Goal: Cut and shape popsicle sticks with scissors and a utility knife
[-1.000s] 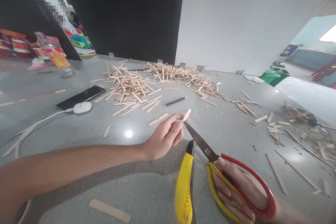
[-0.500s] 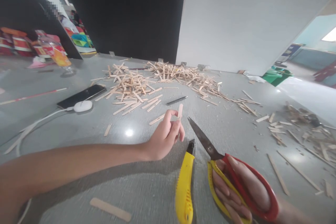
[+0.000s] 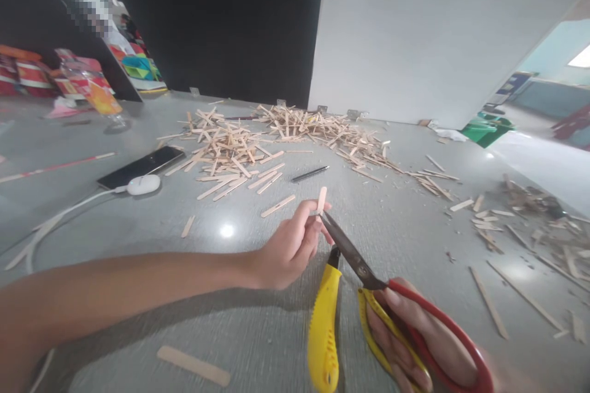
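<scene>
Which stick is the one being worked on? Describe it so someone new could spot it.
Start at the grey floor and follow the bare forearm in from the lower left to the left hand. Pinched upright in its fingertips is a short wooden stick piece, with the scissors blade tip at its base. Unlike the sticks lying in heaps beyond, it is off the floor.

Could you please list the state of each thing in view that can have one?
Left hand: pinching a short wooden stick, upright.
Right hand: holding the scissors, blades at the stick.
Utility knife: lying flat on the table.
Phone: lying flat, screen dark.
Pen: lying flat.
</scene>
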Tool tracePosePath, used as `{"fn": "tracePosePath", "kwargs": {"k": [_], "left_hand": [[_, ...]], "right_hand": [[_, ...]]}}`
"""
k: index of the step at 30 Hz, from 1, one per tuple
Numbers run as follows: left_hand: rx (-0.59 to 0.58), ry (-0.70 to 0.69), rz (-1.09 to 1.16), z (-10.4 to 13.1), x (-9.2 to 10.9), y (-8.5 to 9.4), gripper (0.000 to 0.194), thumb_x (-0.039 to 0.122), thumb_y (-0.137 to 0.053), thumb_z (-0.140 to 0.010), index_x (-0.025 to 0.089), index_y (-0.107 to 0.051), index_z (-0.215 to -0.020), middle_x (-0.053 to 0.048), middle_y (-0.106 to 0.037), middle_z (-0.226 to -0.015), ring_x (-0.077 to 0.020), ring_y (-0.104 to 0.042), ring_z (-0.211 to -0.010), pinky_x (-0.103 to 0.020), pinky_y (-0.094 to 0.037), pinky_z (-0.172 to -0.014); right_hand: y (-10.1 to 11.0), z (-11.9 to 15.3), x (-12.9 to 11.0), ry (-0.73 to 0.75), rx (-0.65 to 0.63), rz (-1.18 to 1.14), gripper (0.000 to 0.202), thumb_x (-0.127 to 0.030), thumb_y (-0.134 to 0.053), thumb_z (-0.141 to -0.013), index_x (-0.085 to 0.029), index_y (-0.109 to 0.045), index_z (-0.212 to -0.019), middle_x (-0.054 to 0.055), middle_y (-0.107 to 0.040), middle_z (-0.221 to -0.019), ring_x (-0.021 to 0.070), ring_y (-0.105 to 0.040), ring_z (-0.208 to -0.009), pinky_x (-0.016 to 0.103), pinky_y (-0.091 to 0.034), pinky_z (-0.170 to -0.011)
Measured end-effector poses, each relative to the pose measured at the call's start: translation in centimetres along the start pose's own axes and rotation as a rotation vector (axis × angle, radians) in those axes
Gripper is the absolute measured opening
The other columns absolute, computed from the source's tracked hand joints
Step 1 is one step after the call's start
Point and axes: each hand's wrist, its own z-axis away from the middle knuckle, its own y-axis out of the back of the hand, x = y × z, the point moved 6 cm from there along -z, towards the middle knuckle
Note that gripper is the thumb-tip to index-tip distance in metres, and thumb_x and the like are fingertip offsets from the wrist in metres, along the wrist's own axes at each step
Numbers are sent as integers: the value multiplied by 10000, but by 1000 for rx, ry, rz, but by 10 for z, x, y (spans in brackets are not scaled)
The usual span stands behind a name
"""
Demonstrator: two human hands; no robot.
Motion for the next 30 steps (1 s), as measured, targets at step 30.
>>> {"fn": "tracePosePath", "kwargs": {"k": [30], "left_hand": [[-12,22,-73,3,-3,-3,312,337,-299,-1108,192,-327,-1384,42,-552,-664,-156,-576,-565,-298,-495,-565]], "right_hand": [[0,14,-9,-76,153,242,614,-665,-435,-1013,-217,-479,-595,-93,-407,-364,53,-384,-274,130,-323,-295]]}}
